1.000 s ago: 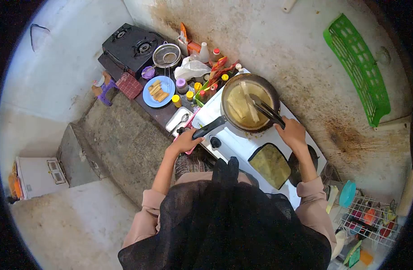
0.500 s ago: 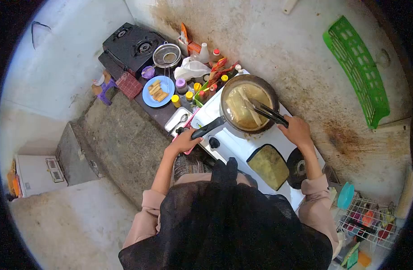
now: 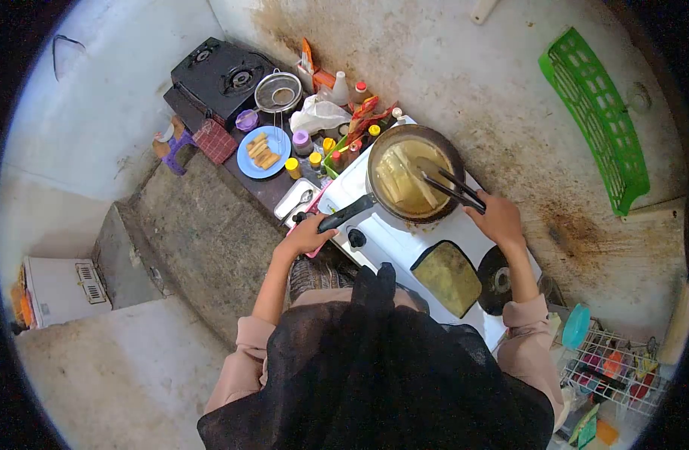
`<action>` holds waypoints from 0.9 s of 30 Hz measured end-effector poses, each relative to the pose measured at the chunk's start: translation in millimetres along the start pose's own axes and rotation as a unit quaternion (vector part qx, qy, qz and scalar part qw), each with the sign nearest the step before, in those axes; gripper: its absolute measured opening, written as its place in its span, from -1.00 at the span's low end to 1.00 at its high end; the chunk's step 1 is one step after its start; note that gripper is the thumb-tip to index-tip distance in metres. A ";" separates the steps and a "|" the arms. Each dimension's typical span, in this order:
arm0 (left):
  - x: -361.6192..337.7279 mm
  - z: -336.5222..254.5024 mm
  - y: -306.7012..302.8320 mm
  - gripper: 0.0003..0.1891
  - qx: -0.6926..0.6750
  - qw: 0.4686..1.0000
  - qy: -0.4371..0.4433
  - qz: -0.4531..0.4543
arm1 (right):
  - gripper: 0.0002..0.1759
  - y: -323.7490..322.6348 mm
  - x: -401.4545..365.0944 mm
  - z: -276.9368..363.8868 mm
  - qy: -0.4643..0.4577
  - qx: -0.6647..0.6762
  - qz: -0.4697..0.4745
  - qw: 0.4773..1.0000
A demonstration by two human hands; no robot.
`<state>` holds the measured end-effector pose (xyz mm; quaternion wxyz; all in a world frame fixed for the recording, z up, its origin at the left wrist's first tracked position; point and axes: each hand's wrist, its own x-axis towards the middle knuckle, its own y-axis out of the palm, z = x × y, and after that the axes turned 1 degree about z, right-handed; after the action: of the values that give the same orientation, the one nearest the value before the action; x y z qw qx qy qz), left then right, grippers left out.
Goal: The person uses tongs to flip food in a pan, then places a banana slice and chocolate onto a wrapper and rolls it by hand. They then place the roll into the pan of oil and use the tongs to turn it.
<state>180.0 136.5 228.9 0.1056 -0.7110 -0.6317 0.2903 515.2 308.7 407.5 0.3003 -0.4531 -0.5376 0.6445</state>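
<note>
Black metal tongs [image 3: 453, 187] sit in the closed grip of my right hand [image 3: 500, 219], tips among pale strips [image 3: 395, 180] frying in the round dark pan [image 3: 418, 129] on the white stove [image 3: 389, 240]. My left hand [image 3: 308, 236] clasps its black handle [image 3: 348, 212]. Turning stage, I judge; next needs a steady pinch.
</note>
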 end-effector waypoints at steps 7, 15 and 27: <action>0.6 1.4 0.3 -0.61 0.001 1.000 0.000 0.004 | -0.45 -1.3 -11.9 -8.2 0.003 -0.034 -0.016 0.999; -2.6 -8.8 -5.0 -0.61 -0.019 0.999 -0.027 0.023 | -0.49 5.4 -16.8 -0.5 0.010 -0.018 -0.004 1.000; -3.4 -13.8 -6.3 -0.58 -0.033 0.997 -0.063 0.029 | -0.53 3.8 -13.7 -1.7 0.009 0.044 0.024 0.999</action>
<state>182.1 137.3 244.2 0.0334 -0.7124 -0.6256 0.3161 522.8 296.5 407.4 0.3091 -0.4578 -0.4948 0.6708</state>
